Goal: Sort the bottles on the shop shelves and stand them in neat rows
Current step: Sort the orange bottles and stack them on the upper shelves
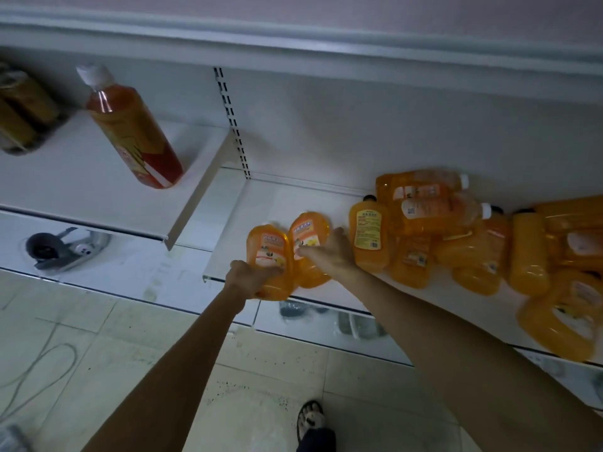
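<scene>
Two orange bottles sit side by side near the front edge of the white shelf. My left hand grips the left orange bottle at its lower end. My right hand holds the right orange bottle from its right side. To the right, a heap of several orange bottles lies jumbled on the same shelf, some on their sides with white caps showing. One orange bottle with a black cap stands closest to my right hand.
A tall red-orange bottle with a white cap stands on the higher left shelf, with dark jars at far left. A slotted upright divides the bays. Below are a lower shelf with a dark round item, tiled floor, a cable and my sandalled foot.
</scene>
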Motion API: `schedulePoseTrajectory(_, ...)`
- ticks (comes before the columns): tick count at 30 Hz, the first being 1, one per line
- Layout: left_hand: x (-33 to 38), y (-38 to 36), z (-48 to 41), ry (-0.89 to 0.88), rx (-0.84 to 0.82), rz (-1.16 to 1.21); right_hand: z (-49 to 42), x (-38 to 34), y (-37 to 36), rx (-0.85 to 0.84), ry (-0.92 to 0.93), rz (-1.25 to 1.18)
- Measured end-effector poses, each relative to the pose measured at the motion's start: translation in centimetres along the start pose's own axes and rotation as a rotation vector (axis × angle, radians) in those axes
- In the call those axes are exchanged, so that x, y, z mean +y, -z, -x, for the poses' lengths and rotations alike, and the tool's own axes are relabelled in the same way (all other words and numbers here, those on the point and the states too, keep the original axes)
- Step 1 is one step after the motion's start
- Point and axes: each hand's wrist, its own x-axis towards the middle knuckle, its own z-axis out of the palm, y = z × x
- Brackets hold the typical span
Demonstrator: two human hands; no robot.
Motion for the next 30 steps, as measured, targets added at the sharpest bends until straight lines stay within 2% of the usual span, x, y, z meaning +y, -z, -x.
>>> schedulePoseTrajectory(4,-1.3,-0.4,5.0,0.005,0.004,0.174,3.8,0.6,3.3,-0.110,0.027,-0.119)
schedulePoseTrajectory(8,-1.5,-2.3,12.7,-0.112,-0.038,0.270,9.8,2.5,8.2,-0.100,0.190,-0.133)
schedulePoseTrajectory(12,-2.3,-6.3,22.1,-0.224,0.024,0.263,17.5,6.5,14.6,-0.088,0.349,-0.217)
schedulePoseTrajectory(16,-0.9,-10.4,32.3,-0.302,0.002,0.201,25.3,10.2,22.2,0.025,0.484,-0.133)
schedulePoseTrajectory(22,4.7,-14.7,44.3,-0.518,-0.075,0.175,34.1,12.0,35.6,0.222,0.625,0.112)
schedulePoseTrajectory(27,11.1,-17.8,51.4,-0.697,-0.095,0.181,38.3,13.4,44.9,0.424,0.662,-0.025)
schedulePoseTrajectory(30,15.0,-20.1,54.0,-0.738,-0.110,0.201,39.0,14.3,49.7,0.507,0.673,-0.144)
